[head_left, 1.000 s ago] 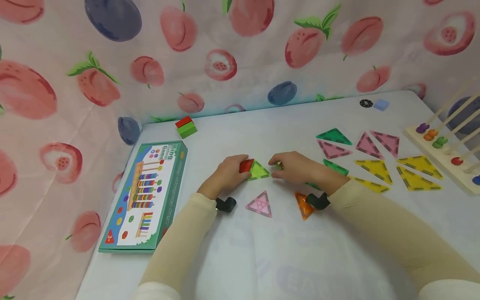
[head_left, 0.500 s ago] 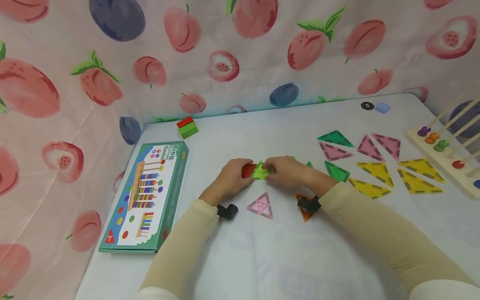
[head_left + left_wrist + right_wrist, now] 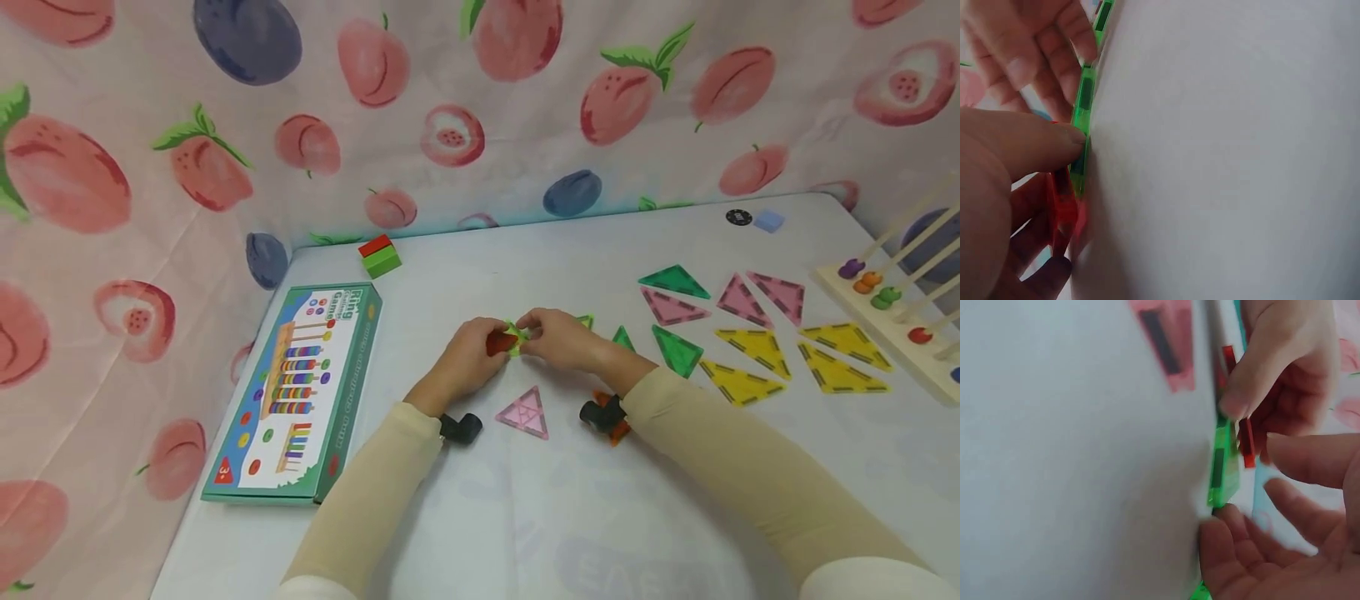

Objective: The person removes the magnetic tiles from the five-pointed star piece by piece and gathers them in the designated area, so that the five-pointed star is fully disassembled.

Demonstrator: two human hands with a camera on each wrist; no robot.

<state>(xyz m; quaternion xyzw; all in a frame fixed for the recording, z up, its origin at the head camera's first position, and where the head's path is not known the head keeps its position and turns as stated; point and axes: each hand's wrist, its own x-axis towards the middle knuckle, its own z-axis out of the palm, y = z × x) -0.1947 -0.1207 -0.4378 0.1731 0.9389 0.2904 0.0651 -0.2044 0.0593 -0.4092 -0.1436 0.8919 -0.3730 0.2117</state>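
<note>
My left hand (image 3: 467,354) pinches a translucent red magnetic tile (image 3: 500,342) between thumb and fingers, above the white table. A lime-green triangular magnetic tile (image 3: 1219,469) sits against it, the left thumb pressing at its edge in both wrist views. On the other side is my right hand (image 3: 561,340), its fingers spread apart and loosely bent, fingertips right at the green tile's end. Nearer the front lies a pink triangular tile (image 3: 525,413). An orange tile (image 3: 619,432) is partly hidden under the right wrist's camera.
Green (image 3: 677,350), pink (image 3: 742,300) and yellow (image 3: 742,382) triangular tiles lie to the right. A ring game box (image 3: 300,392) stands left, small blocks (image 3: 381,260) behind it. At the far right is a pegged wooden board (image 3: 900,308); a black chip (image 3: 738,217) lies at the back.
My right hand has moved left to the lime-green tile. The red and green tiles, flat side by side earlier, now look tilted up. A green tile behind the right hand has come into view.
</note>
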